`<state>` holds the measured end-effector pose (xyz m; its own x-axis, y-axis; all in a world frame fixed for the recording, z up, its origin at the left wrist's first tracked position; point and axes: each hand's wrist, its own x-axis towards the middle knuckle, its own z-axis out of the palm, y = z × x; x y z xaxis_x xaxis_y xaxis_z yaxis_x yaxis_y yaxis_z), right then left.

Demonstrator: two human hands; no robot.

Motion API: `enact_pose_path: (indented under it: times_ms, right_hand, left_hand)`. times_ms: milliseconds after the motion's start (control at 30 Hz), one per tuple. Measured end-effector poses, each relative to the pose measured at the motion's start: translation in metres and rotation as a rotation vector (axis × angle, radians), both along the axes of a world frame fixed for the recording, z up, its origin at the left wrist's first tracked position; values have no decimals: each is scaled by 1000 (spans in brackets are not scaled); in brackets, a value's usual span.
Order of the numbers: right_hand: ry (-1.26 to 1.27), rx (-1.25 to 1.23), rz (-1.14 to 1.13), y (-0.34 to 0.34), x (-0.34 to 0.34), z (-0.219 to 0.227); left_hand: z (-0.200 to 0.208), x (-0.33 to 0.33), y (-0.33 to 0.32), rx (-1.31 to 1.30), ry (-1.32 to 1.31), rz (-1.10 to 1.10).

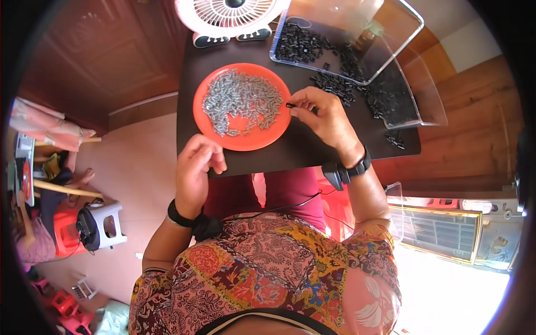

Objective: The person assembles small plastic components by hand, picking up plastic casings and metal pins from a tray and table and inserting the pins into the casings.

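My right hand (pixel 324 117) pinches a small black plastic piece (pixel 290 105) between thumb and fingertips, at the right rim of a round orange-red plate (pixel 245 145). Many small silver metal pieces (pixel 237 97) lie spread over the plate, with bare orange patches toward the near side. By the plate's near left rim is my left hand (pixel 198 167), its fingers curled together; whatever they hold, if anything, is hidden. Loose black pieces (pixel 335 86) are heaped on the dark table (pixel 251 162) beyond my right hand.
A clear plastic box (pixel 272 56) with black pieces stands at the back right, beside another clear container (pixel 430 111). A white fan (pixel 234 17) sits behind the plate. A dark cable (pixel 279 207) crosses my lap. At far left, another person sits near a grey-and-black stool (pixel 103 226).
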<state>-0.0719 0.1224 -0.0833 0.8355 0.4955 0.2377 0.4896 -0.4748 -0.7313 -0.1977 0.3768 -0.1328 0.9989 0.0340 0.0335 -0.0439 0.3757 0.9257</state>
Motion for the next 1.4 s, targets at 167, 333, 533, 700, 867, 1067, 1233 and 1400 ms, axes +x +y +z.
enact_pose_path:
  times_ms: [167, 333, 533, 700, 867, 1067, 1233, 1400]
  right_hand:
    - [-114, 186, 89, 28, -34, 17]
    - [-196, 191, 160, 48, -49, 18]
    - [-289, 191, 211, 61, -50, 3]
    - [-303, 175, 257, 68, -56, -4]
    - [-290, 195, 301, 71, -42, 5]
    - [-247, -86, 166, 61, -12, 4]
    - [-296, -259, 307, 73, -9, -9]
    - [-288, -336, 314, 90, -10, -20]
  left_hand:
    - [15, 12, -15, 67, -86, -71]
    - [16, 21, -25, -37, -24, -177]
    - [8, 16, -28, -185, 17, -212]
    - [0, 7, -23, -168, 53, -198]
    - [2, 3, -14, -168, 51, -146]
    - [3, 6, 3, -121, 24, -25]
    - [2, 4, 8, -112, 28, -4]
    - [2, 3, 5, -121, 46, -22]
